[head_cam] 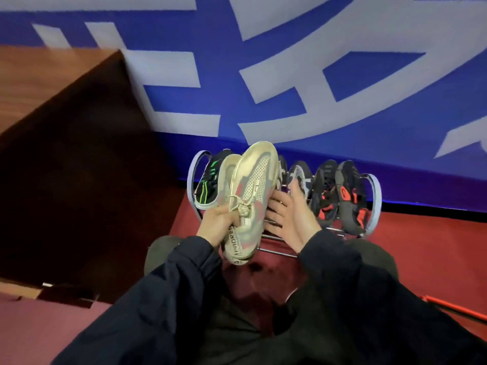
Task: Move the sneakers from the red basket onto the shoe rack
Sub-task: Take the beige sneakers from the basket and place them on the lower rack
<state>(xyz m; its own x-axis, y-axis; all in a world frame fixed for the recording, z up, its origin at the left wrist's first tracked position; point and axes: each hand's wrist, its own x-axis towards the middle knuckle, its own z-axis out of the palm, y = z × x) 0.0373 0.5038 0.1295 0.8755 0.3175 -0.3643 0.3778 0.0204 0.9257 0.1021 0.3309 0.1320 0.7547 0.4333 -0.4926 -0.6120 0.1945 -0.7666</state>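
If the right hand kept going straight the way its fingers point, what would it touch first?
Most likely the grey-and-white sneaker on the shoe rack: the right hand, open, points up and away toward it, fingertips already near. Depth is unclear, so contact may already exist.

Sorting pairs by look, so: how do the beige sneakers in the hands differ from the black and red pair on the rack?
The beige sneakers are pale mesh with grey and pink patches; the black and red sneakers are dark with red accents. The beige sneakers are held up in the left hand, above the shoe rack; the black and red sneakers rest at its right end. Both pairs point toes toward the wall.
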